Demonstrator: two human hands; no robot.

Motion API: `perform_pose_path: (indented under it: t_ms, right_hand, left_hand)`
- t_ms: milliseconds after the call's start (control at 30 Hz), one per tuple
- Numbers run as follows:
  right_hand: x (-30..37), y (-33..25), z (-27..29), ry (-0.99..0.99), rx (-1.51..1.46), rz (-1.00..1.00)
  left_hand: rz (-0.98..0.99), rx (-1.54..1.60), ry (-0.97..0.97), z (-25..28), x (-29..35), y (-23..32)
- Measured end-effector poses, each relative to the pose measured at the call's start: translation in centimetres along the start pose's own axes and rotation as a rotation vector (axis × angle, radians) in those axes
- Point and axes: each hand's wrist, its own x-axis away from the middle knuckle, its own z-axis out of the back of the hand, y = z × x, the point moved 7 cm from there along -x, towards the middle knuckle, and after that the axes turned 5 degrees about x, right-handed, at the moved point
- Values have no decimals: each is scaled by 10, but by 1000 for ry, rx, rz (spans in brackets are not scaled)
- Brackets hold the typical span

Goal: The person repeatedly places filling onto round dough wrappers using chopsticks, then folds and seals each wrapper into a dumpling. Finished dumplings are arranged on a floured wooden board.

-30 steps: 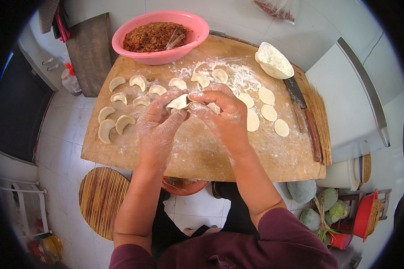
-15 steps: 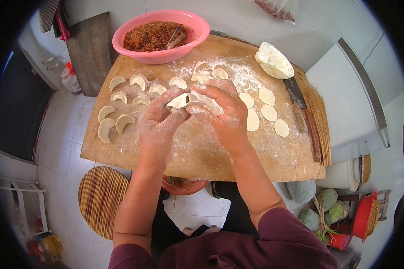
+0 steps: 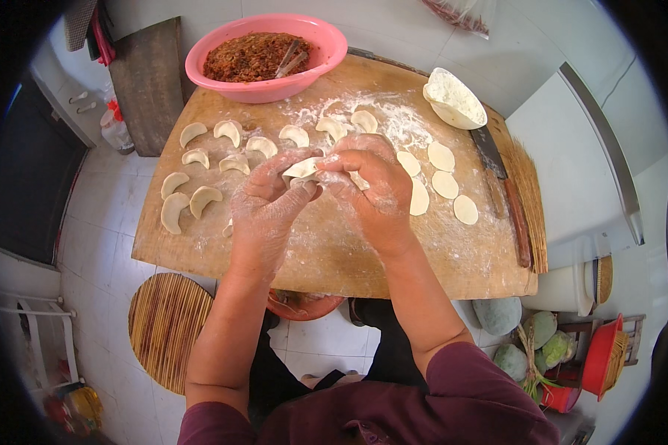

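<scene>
Between my two floury hands, above the middle of the wooden board (image 3: 326, 259), is a dumpling (image 3: 301, 170) with its wrapper folded over. My left hand (image 3: 269, 194) grips its left side, thumb below and fingers behind. The fingertips of my right hand (image 3: 369, 182) pinch its right end, hiding part of the edge. Several crescent-shaped dumplings (image 3: 228, 132) lie on the board to the left and behind my hands. To the right of my right hand lie several flat round dough wrappers (image 3: 445, 185); one or more are partly covered by that hand.
At the back left stands a pink basin (image 3: 321, 59) of brown filling (image 3: 252, 55) with a metal utensil in it. A white bowl of flour (image 3: 454, 100) sits at the back right, beside a cleaver (image 3: 490, 156), a wooden-handled tool (image 3: 518, 222) and a straw brush (image 3: 528, 200). Loose flour dusts the board.
The gap at the top of the dumpling wrapper has closed as my right fingers pinched its edge together. My right hand has moved slightly over the dumpling's right end.
</scene>
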Motion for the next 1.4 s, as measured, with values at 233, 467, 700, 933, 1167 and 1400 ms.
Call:
perform_pose_path:
  t_ms: [233,467,700,933,1167,1400]
  right_hand:
    - [0,2,-8,-84,-128,-34]
    - [-1,6,0,-120,-29,16]
    - [-7,-6,-3,-243,182,144]
    - [-3,2,1,-110,49,57]
    - [-8,-11,-2,-237,233,168]
    - [-5,-6,1,-214,141,124]
  left_hand:
    - [-21,-18,-25,5,-1,-3]
    - [-13,-111,-69,1,-1,-5]
    - [-29,-265,-100,9,1,-5]
    - [103,-158,-124,5,-3,-13]
    - [142,-269,-183,8,-3,-20]
    - [222,-185,-156,2,1,-26]
